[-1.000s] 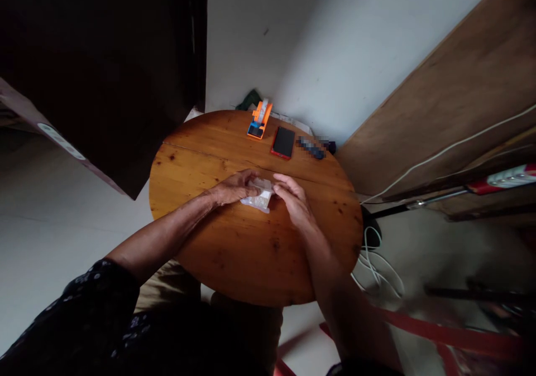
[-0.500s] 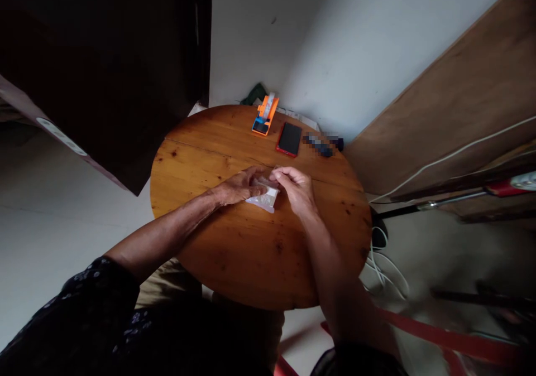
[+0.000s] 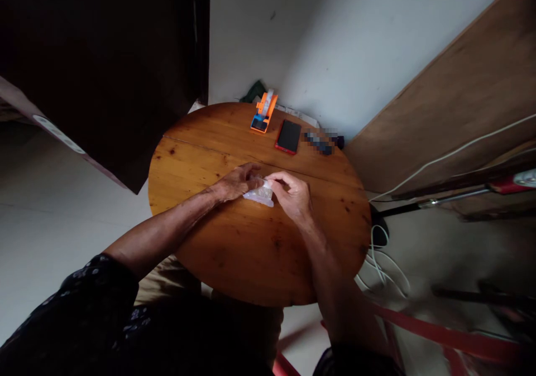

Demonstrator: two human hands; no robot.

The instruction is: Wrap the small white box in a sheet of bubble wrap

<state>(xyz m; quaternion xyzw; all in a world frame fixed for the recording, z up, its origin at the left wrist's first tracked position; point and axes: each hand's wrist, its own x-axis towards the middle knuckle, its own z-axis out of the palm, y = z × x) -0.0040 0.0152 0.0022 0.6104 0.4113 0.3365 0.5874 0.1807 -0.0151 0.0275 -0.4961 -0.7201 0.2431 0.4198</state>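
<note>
A small clear plastic bag (image 3: 258, 198) with whitish contents lies on the round wooden table (image 3: 251, 247), between my two hands. My left hand (image 3: 239, 182) grips the bag from its left side, thumb across the top. On the right, my right hand (image 3: 293, 194) pinches the bag's upper right part between thumb and fingertips. What exactly is inside the bag is too small to make out, and my fingers cover its far edge.
Toward the back of the table stands an orange tape dispenser (image 3: 264, 111) with a blue part. Beside it lies a phone with a red edge (image 3: 288, 136), then a dark pixelated object (image 3: 319, 141). White cable (image 3: 379, 259) hangs at the right, near a red chair frame (image 3: 444, 331).
My right hand has moved slightly left and closer to my left hand, its fingertips now on the bag. The bag's upper part looks folded down and less of it shows.
</note>
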